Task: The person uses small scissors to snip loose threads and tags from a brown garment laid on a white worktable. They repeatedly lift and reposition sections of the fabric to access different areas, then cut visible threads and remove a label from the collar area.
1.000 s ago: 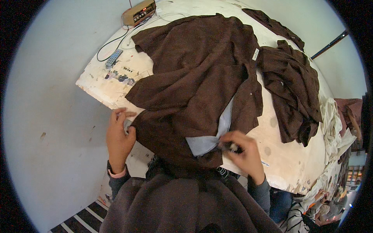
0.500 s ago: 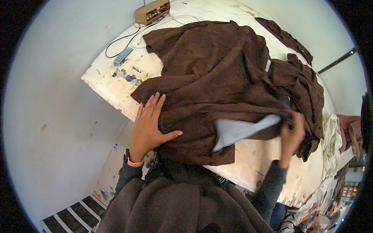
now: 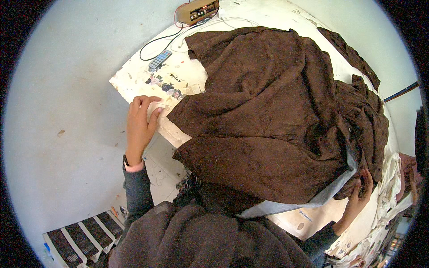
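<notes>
A dark brown garment [image 3: 268,111] lies spread in folds over the pale table. Along its near right edge shows a pale grey-white layer [image 3: 308,203], running up towards my right hand. My right hand [image 3: 356,198] is at the garment's right end, its fingers bent over the brown cloth; the thumb is not clearly seen. My left hand [image 3: 143,123] rests at the table's left edge, beside the garment's pointed left corner. Its fingers are bent and stand apart from the thumb, and nothing shows between them.
A brown box-shaped device [image 3: 196,12] with cables stands at the far edge, and a remote control [image 3: 161,59] lies near it. More dark cloth [image 3: 351,56] is at the far right. Cream cloth [image 3: 388,187] bunches along the right side. A wall [image 3: 67,111] rises at left.
My left hand has left the garment and moved to the table edge. My right hand has moved right and nearer; the cloth and pale layer now lie wider, covering more of the table's near edge.
</notes>
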A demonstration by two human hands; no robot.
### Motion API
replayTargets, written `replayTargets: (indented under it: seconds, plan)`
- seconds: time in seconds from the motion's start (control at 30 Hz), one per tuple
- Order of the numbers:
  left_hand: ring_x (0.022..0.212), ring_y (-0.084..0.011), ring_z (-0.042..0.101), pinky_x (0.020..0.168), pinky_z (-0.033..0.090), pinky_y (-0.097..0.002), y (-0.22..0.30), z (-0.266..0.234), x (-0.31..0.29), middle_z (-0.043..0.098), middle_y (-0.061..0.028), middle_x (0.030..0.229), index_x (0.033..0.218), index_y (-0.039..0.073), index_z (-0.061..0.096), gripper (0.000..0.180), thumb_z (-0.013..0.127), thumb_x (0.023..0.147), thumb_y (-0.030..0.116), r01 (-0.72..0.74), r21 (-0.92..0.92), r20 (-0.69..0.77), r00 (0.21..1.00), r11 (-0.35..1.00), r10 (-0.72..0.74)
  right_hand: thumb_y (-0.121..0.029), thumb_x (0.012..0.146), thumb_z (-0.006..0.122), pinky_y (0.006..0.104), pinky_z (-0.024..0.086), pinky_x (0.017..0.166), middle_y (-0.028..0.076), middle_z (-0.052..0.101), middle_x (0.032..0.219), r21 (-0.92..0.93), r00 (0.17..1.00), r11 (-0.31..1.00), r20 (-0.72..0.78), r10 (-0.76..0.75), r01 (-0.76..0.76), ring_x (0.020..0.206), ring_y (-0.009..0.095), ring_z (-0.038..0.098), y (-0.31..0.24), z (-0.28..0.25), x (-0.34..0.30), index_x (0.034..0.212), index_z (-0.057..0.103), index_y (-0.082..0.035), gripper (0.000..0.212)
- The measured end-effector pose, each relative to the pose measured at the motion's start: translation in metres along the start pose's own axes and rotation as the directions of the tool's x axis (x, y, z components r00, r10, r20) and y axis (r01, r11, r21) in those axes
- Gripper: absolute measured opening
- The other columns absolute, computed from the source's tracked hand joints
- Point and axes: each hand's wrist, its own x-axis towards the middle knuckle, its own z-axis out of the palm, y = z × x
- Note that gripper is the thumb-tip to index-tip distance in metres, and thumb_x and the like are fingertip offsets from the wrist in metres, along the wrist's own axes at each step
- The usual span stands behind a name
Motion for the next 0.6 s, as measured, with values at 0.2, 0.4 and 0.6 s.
replayTargets:
  seconds: [0.2,0.4,0.6]
  plan:
    - [0.098,-0.0313,0.063,0.083,0.049,-0.0431,-0.054,-0.005,0.02,0.065,-0.0124,0.103,0.103,0.006,0.068,0.013,0.07,0.093,0.016,-0.002,0.061,0.174,0.985,0.998,-0.009,-0.009,0.099,0.063,0.035,0.043,0.109,0.012,0.067,0.132,0.114,0.999,0.993,0.035,-0.011,0.007,0.123,0.023,0.06,-0.029,0.028,0.0,0.131,0.064,0.001,0.033]
    - [0.094,-0.0307,0.065,0.08,0.052,-0.0376,-0.037,-0.034,0.003,0.068,-0.0102,0.104,0.105,0.006,0.07,0.014,0.067,0.092,0.007,0.157,0.172,-0.142,0.981,0.973,-0.133,-0.006,0.098,0.065,0.0291,0.049,0.095,0.007,0.071,0.124,0.06,0.961,0.973,0.185,0.208,-0.222,0.113,0.017,0.064,-0.071,0.036,-0.009,0.123,0.069,-0.003,0.026]
    - [0.09,-0.0294,0.067,0.077,0.053,-0.0388,0.055,-0.01,-0.006,0.07,-0.0083,0.098,0.099,0.007,0.073,0.014,0.075,0.086,0.01,-0.22,-0.283,0.208,0.936,0.933,0.284,0.005,0.061,0.048,0.0382,0.05,0.104,0.018,0.07,0.119,0.182,0.854,0.968,0.463,-0.238,0.171,0.117,0.034,0.066,-0.145,0.088,-0.009,0.112,0.069,0.002,0.055]
